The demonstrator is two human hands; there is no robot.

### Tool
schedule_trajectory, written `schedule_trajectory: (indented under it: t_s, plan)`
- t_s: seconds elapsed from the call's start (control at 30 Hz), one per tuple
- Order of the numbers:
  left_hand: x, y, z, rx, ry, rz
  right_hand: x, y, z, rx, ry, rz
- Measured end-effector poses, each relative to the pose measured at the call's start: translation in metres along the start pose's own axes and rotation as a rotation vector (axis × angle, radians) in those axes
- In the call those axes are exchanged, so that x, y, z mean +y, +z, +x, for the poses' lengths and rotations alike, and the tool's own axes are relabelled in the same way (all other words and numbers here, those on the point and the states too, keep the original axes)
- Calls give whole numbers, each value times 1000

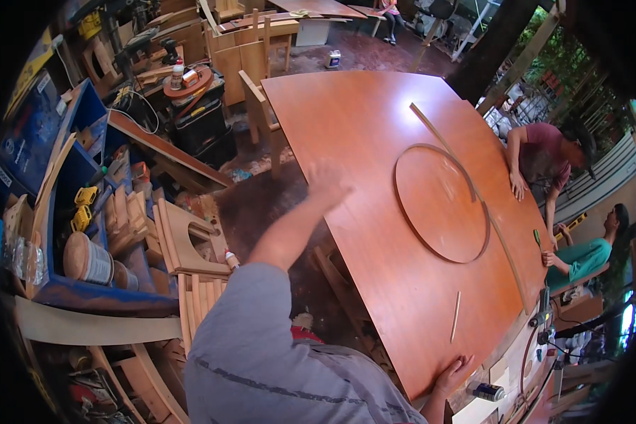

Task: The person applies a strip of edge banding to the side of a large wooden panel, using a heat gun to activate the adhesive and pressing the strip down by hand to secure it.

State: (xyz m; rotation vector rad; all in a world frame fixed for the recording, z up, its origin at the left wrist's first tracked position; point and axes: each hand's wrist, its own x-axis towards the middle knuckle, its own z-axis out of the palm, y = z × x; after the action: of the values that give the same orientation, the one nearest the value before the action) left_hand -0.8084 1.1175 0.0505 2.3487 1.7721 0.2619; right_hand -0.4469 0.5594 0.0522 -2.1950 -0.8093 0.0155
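Observation:
A large reddish-brown wood panel point(374, 141) lies flat across the middle, with a thin wooden ring point(442, 203) resting on it. A long thin curved strip point(473, 191) crosses the ring, and a short thin stick point(456, 316) lies nearer me. My left hand point(325, 185) rests, blurred, on the panel's left edge with fingers spread. My right hand point(454, 374) grips the panel's near corner. Across the panel, another person's hand point(517, 188) touches its far right edge.
A second person in green point(579, 258) sits at the right. Blue shelves point(85, 212) with tools and tins fill the left. Curved wood pieces point(184, 240) lie stacked on the floor by me. A power tool point(544, 314) and a dark can point(487, 392) sit at lower right. Chairs point(251, 56) stand behind.

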Motion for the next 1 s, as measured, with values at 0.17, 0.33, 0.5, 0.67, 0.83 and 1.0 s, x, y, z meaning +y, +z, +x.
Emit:
schedule_trajectory:
  t_s: [0.17, 0.33, 0.5, 0.67, 0.83, 1.0]
  plan:
    - [29, 10, 8, 30, -156, 25, 4, -4, -4, 27, -18, -16]
    - [134, 14, -98, -203, 360, -46, 5, 2, 0, 33, -57, 78]
    - [163, 36, -140, -203, 682, -88, -23, 75, 20, -222, -283, 520]
    - [118, 31, -87, -152, 654, -111, -122, 171, 57, -473, -401, 579]
    - [17, 19, 27, -102, 406, -43, -176, 231, 82, -595, -451, 505]
    - [-125, -24, 157, -24, 255, 128, -168, 233, 80, -469, -349, 353]
